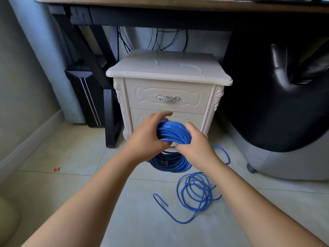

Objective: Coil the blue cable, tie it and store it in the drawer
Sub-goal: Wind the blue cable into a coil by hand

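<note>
Floor tiles (71, 154), pale, run under a dark desk (160, 15) where a cream nightstand (169, 68) stands, its top drawer (192, 97) closed. The left hand (146, 138) and right hand (195, 145) both clutch the coiled blue cable (170, 132) before it, and loose loops lie on the floor.

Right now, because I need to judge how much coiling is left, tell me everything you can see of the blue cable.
The blue cable is thin, round and plastic-jacketed by its look. Most is wound into a thick many-turn bundle held before the nightstand: the left hand grips its left side, the right hand its right, and its lower part hangs below them. A strand runs on to loose loops lying on the tiled floor, ending in a free tail.
</note>
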A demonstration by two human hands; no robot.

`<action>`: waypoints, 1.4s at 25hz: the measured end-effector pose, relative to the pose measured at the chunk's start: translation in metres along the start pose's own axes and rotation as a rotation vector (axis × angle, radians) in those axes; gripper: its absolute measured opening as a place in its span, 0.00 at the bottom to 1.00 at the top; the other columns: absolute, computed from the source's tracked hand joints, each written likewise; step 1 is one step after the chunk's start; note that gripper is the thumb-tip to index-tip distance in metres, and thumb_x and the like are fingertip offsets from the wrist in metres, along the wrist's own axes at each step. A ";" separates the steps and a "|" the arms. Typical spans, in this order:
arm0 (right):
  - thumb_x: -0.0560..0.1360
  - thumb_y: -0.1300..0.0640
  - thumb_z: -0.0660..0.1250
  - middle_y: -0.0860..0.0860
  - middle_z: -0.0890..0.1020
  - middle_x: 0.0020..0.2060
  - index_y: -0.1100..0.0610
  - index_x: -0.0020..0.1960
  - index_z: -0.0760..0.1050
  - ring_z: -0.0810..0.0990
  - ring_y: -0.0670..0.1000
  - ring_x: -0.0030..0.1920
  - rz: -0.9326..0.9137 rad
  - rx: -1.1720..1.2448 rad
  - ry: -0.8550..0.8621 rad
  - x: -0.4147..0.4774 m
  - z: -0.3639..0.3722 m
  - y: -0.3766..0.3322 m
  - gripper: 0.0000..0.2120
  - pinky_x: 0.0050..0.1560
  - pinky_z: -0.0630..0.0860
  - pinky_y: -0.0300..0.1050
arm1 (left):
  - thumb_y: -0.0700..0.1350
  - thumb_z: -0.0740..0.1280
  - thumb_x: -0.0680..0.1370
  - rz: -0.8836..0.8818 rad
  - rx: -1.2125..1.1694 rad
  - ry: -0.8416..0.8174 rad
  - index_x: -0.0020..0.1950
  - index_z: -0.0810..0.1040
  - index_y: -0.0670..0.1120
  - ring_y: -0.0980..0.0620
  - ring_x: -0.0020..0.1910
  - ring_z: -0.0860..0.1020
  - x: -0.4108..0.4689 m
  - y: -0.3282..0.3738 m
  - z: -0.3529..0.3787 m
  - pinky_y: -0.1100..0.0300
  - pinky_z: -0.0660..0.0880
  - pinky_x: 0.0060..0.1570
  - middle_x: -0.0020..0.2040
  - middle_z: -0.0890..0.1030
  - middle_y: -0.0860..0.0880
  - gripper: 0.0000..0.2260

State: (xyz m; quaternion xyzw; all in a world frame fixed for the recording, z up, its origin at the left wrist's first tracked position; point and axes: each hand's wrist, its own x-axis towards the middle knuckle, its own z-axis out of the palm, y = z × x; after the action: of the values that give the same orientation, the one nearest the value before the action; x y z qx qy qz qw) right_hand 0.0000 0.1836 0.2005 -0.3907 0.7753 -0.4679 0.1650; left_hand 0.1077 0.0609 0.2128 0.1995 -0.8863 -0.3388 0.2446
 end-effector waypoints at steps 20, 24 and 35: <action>0.68 0.60 0.76 0.52 0.83 0.44 0.54 0.60 0.72 0.85 0.55 0.48 0.214 0.681 0.002 -0.005 0.012 0.000 0.23 0.56 0.80 0.58 | 0.34 0.69 0.71 -0.520 -0.824 0.421 0.43 0.77 0.46 0.53 0.29 0.72 0.001 0.018 -0.005 0.55 0.75 0.38 0.31 0.74 0.50 0.08; 0.64 0.59 0.76 0.56 0.81 0.41 0.53 0.54 0.75 0.84 0.61 0.48 0.254 0.626 0.151 0.005 0.009 0.004 0.19 0.59 0.78 0.61 | 0.38 0.69 0.74 -0.631 -0.905 0.392 0.48 0.77 0.46 0.52 0.35 0.75 -0.008 0.021 0.019 0.53 0.76 0.43 0.34 0.75 0.50 0.06; 0.67 0.64 0.69 0.48 0.81 0.42 0.46 0.51 0.73 0.79 0.52 0.42 0.004 -0.026 0.098 0.008 -0.011 0.001 0.18 0.43 0.76 0.46 | 0.41 0.73 0.69 -0.127 -0.140 0.034 0.64 0.74 0.55 0.60 0.47 0.78 0.000 0.007 0.001 0.69 0.73 0.48 0.53 0.79 0.55 0.25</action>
State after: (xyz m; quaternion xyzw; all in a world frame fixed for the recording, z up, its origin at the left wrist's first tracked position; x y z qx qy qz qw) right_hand -0.0120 0.1843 0.2058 -0.3678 0.7893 -0.4761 0.1228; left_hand 0.1056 0.0663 0.2172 0.2432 -0.8419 -0.4112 0.2509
